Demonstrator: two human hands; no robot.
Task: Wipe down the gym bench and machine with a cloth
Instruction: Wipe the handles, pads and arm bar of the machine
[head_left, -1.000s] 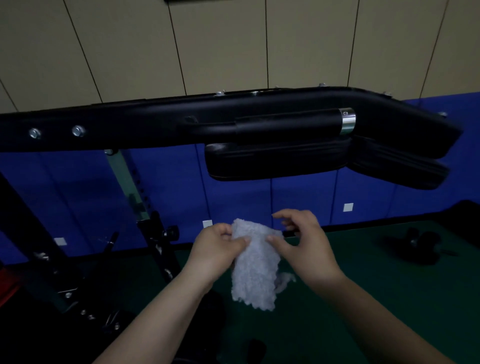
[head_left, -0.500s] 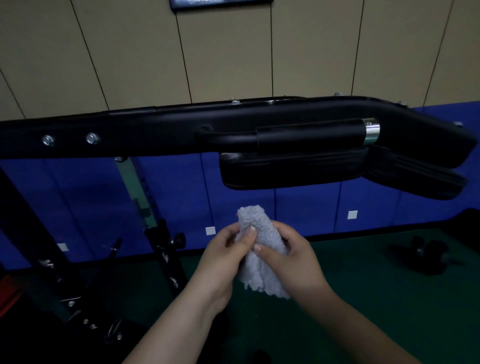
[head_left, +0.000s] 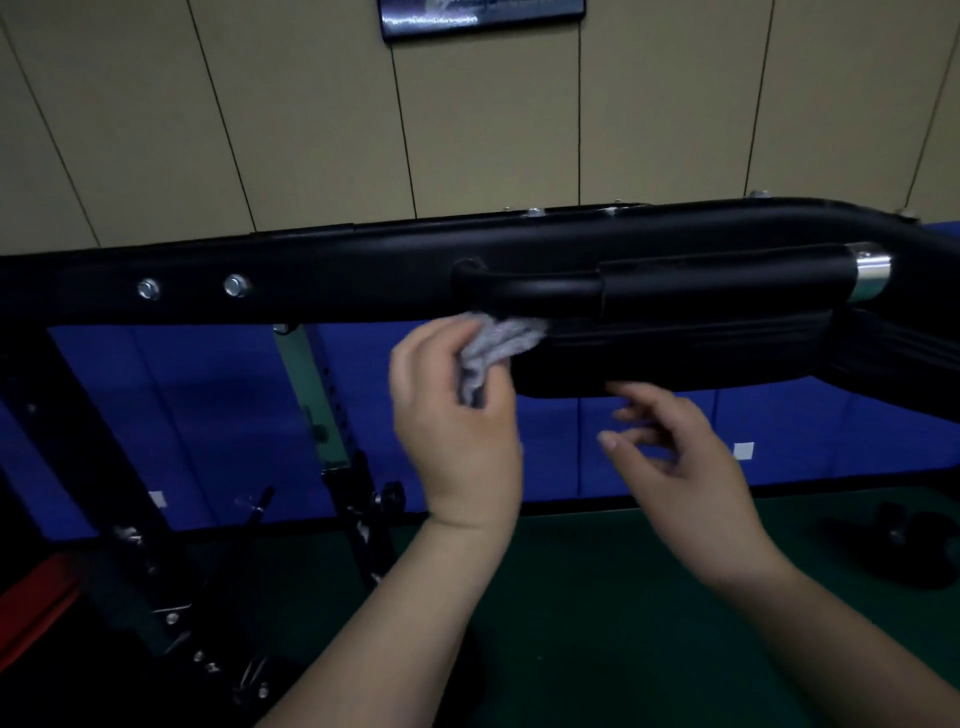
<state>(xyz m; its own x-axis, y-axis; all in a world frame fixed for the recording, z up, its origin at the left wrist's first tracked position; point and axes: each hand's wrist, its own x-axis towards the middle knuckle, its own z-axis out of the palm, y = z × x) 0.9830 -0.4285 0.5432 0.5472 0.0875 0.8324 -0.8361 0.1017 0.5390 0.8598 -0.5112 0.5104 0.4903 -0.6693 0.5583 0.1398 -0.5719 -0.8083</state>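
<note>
A black machine bar runs across the view at head height, with a padded handle grip ending in a chrome cap and a black arm pad under it. My left hand is shut on a bunched white fluffy cloth and presses it against the left end of the arm pad, just below the handle's bend. To the right, below the pad, my right hand hovers with its fingers apart and holds nothing.
A black upright post with holes stands lower left among dark rack parts. Blue wall padding lines the back, above a green floor. A dark object lies on the floor at right. A red strip shows at far left.
Both hands held the cloth low in front of me; now my left hand alone has lifted it to the arm pad. My right hand has let go and opened.
</note>
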